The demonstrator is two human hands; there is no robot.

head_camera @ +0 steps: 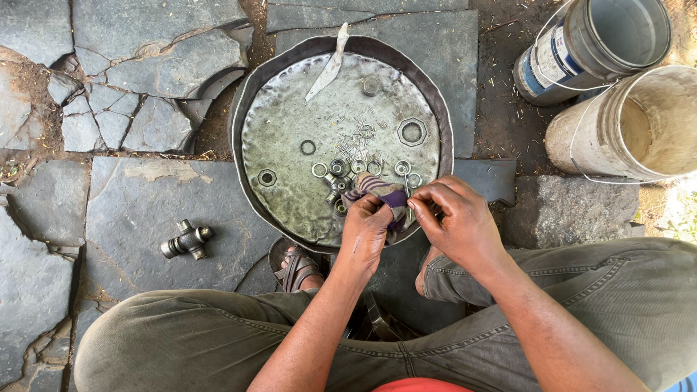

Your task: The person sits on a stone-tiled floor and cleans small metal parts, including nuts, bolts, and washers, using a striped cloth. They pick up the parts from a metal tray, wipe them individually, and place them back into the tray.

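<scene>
Seen from above, squatting over stone paving; left hand (365,226) pinching a striped purple cloth (383,196) at the near rim of a round metal pan (250,101); right hand (456,221) closed in a fingertip grip on a small part pressed into that cloth, too small to identify. Judged as cleaning midway: rings, nuts and bearing cups (338,168) lying loose in the pan beside a pale scrap; cross-shaped joint piece (186,240) apart on the stones. Two buckets (617,87) tipped at upper right, apparently empty.
</scene>
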